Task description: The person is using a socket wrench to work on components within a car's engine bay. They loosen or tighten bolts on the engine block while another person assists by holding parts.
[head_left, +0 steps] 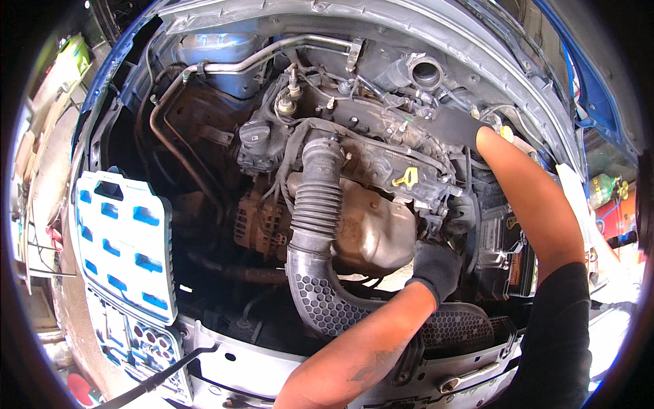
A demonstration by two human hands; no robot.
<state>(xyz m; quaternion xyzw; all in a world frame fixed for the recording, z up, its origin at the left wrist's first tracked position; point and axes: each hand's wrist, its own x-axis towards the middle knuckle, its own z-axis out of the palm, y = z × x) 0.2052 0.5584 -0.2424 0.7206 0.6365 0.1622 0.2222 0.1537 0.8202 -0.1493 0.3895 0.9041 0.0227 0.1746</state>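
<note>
Both my hands wear dark gloves and reach into a car's engine bay. My left hand is down beside the rusty metal heat shield, below the end of the engine's top cover. Its fingers are hidden among dark fittings. Farther back, my right hand lies over hoses and wiring at the right rear of the engine. The fingers there blend into the dark parts, so their grip cannot be made out. Near both hands, the yellow dipstick handle stands on the engine.
A ribbed black intake hose curves down the middle. Right of my hands sits the battery. An open tool case with sockets rests on the front left edge. A dark rod slants at the lower left. An open duct faces up behind.
</note>
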